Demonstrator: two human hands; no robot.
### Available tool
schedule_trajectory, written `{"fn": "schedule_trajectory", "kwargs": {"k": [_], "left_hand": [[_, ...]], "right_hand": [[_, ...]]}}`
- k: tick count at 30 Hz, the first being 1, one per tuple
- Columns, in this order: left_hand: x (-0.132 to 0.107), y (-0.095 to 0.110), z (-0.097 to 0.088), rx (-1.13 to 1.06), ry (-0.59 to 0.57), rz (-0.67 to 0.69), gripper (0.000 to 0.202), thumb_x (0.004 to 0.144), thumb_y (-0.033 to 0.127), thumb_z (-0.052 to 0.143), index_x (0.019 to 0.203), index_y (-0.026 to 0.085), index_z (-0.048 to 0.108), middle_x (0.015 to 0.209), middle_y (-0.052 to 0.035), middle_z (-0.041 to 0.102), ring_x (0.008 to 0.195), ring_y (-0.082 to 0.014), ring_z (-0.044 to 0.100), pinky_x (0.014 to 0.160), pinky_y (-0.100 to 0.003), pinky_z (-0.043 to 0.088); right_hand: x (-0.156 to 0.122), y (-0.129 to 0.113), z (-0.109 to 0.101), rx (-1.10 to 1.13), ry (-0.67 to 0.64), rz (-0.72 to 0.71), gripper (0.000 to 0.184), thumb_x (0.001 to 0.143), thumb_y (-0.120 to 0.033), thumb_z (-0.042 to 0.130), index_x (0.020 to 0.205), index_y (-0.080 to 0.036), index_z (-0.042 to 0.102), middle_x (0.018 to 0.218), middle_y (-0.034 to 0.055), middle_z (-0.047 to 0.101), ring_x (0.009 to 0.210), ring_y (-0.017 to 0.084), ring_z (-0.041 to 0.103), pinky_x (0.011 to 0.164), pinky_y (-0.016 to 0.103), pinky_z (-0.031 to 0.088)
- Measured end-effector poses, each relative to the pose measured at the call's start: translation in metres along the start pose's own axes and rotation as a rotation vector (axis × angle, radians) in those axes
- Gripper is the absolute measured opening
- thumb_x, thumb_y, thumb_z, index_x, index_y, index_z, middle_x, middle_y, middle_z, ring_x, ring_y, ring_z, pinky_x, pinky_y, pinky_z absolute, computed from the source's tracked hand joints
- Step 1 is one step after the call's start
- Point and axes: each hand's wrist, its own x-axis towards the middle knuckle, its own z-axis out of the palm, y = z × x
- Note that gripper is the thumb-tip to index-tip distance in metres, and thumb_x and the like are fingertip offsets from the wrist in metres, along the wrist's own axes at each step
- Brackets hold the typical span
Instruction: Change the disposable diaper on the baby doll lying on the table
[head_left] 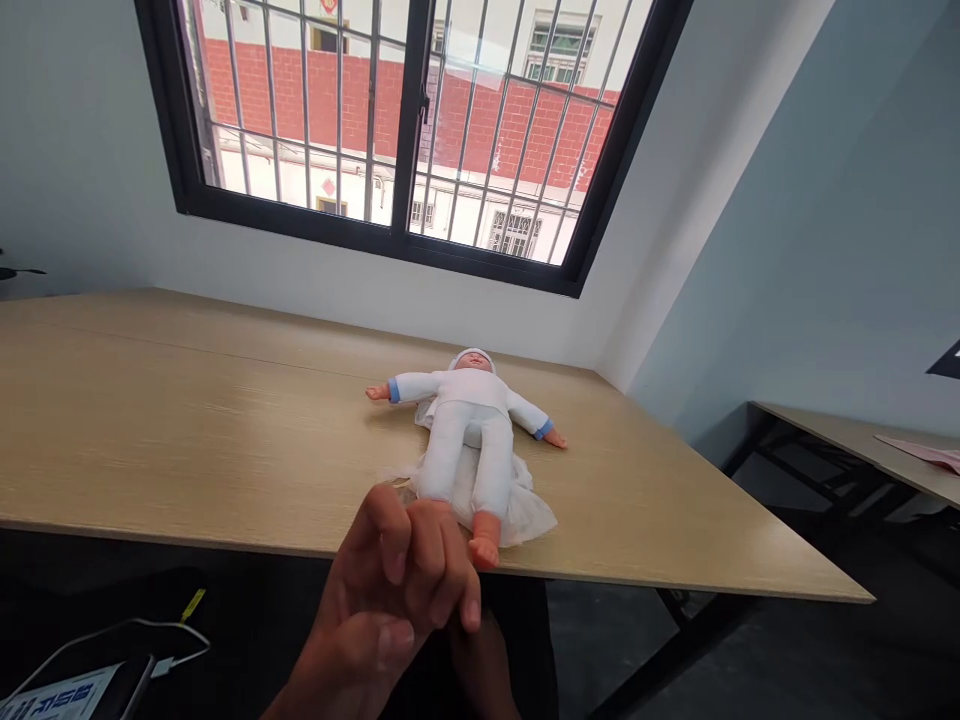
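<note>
baby doll [474,390] faceup on the table [225,420], just past the left hand [405,590], fingers loosely curled, thumb apart, right hand [484,660] mostly hidden behind, can't tell its grip

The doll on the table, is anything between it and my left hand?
Nothing visible stands between your left hand and the doll; the hand overlaps it in this view, so touching can't be judged. The thin white sheet lies beneath the doll, not across the way.
</note>
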Motion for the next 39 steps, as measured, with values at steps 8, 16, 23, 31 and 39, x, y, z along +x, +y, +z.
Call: {"fn": "schedule_trajectory", "kwargs": {"k": [8,16,23,31,39], "left_hand": [[0.003,0.001,-0.002,-0.079,0.075,-0.022,0.029,0.079,0.029,0.061,0.070,0.021,0.034,0.066,0.0028,0.031,0.066,-0.0125,0.035,0.069,-0.024,0.044],[0.004,-0.002,-0.003,-0.042,0.071,0.030,0.034,0.079,0.029,0.063,0.066,0.019,0.033,0.064,0.0027,0.029,0.066,-0.0129,0.035,0.069,-0.025,0.041],[0.005,0.001,-0.001,0.010,0.067,0.034,0.039,0.076,0.031,0.064,0.062,0.018,0.031,0.064,0.0016,0.030,0.068,-0.0148,0.038,0.069,-0.029,0.039],[0.004,-0.002,-0.001,-0.020,0.079,0.006,0.034,0.075,0.029,0.059,0.060,0.018,0.031,0.057,0.0014,0.026,0.063,-0.0154,0.035,0.067,-0.031,0.036],[0.003,-0.002,0.000,-0.018,0.058,-0.037,0.035,0.077,0.036,0.061,0.063,0.019,0.033,0.060,0.0013,0.031,0.065,-0.0156,0.036,0.068,-0.030,0.036]], "right_hand": [[0.006,0.004,0.001,0.031,-0.011,-0.051,0.037,0.098,-0.034,0.036,0.106,-0.024,0.070,0.090,0.0072,0.072,0.082,0.020,0.069,0.079,0.029,0.049],[0.007,0.011,0.005,0.026,-0.045,-0.035,0.036,0.097,-0.027,0.034,0.095,-0.021,0.069,0.093,0.0075,0.073,0.084,0.022,0.069,0.075,0.030,0.047],[0.006,0.012,0.006,0.000,-0.048,0.003,0.035,0.097,-0.026,0.034,0.094,-0.022,0.069,0.094,0.0072,0.073,0.085,0.023,0.070,0.077,0.032,0.047],[0.006,0.011,0.004,0.025,-0.043,-0.028,0.033,0.097,-0.028,0.037,0.102,-0.022,0.070,0.095,0.0076,0.073,0.088,0.021,0.070,0.082,0.030,0.048],[0.006,0.015,0.007,0.027,-0.045,-0.014,0.033,0.097,-0.029,0.037,0.098,-0.022,0.070,0.099,0.0080,0.073,0.091,0.023,0.069,0.081,0.032,0.047]]}}
